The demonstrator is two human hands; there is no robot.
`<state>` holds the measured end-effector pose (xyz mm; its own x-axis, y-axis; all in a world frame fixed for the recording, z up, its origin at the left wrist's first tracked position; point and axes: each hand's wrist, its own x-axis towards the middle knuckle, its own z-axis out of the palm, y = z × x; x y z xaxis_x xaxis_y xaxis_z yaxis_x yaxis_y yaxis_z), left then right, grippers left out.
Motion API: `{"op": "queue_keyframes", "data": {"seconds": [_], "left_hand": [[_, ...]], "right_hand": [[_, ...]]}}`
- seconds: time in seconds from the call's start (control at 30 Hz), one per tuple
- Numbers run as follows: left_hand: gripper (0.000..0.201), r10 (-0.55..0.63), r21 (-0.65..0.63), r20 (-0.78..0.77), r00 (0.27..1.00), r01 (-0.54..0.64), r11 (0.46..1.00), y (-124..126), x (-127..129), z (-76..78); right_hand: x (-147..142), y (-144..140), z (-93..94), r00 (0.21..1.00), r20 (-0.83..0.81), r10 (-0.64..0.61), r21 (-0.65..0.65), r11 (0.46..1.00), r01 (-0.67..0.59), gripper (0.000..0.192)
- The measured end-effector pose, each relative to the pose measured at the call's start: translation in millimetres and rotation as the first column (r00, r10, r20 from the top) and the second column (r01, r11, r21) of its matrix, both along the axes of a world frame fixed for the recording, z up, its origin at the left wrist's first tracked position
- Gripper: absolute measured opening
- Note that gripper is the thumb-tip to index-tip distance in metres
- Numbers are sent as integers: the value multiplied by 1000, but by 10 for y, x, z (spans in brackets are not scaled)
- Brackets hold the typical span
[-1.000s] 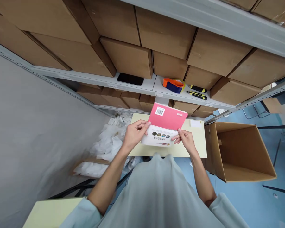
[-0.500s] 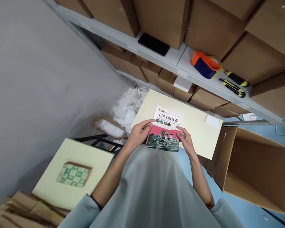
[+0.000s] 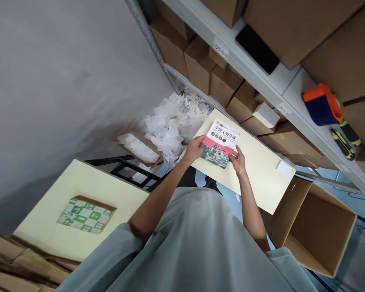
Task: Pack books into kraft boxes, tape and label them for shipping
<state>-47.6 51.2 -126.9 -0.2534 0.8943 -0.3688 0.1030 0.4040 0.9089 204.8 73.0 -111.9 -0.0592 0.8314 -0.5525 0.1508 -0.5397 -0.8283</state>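
Note:
A book [image 3: 221,142] with a white and pink cover, Chinese title and a picture of stone ruins is held face up between both hands. My left hand [image 3: 195,149] grips its left edge, fingers closed with part of them behind the cover. My right hand [image 3: 237,161] pinches the right edge near the lower corner. Below the book lies the pale yellow tabletop [image 3: 258,178]; whether the book touches it I cannot tell.
An open cardboard box [image 3: 325,227] stands at the right. White plastic and paper scraps [image 3: 170,125] are heaped by the wall. A green-and-white patterned block [image 3: 85,215] lies on the left table [image 3: 42,219]. The shelf holds a phone [image 3: 257,49], utility knives [image 3: 343,145] and a tape dispenser [image 3: 321,106].
Both hands have moved the book forward, away from my body and over the tabletop. The book has turned slightly clockwise. My view has tilted and shifted left.

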Motion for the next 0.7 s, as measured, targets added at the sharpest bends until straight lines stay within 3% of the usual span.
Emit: {"op": "queue_keyframes", "data": {"seconds": [0.17, 0.3, 0.4, 0.47, 0.53, 0.63, 0.7], "left_hand": [[65, -105, -9, -19, 994, 105, 994, 501, -72, -518], [65, -168, -23, 0, 986, 168, 986, 528, -119, -776], [55, -163, 21, 17, 986, 163, 986, 303, -231, -840], [47, -102, 45, 32, 994, 101, 994, 90, -368, -852], [41, -13, 24, 68, 998, 11, 1000, -123, -549, -890], [37, 108, -81, 118, 987, -99, 992, -364, -855, -1082], [38, 145, -178, 111, 983, -124, 976, -448, -1037, -1318]], "right_hand": [[-284, 338, -534, 968, 214, -134, -12, 990, 139, 104], [-382, 295, -712, 894, 427, -134, 22, 990, 138, 99], [-554, 191, -561, 775, 624, -104, 122, 992, 35, 88], [-785, 173, -363, 706, 705, -73, 172, 983, -70, 81], [-1110, 231, -147, 685, 728, -6, 197, 960, -200, 73], [-1706, 473, 72, 651, 737, 180, 183, 874, -449, 57], [-2114, 718, 57, 606, 722, 334, 147, 782, -606, 49]]}}
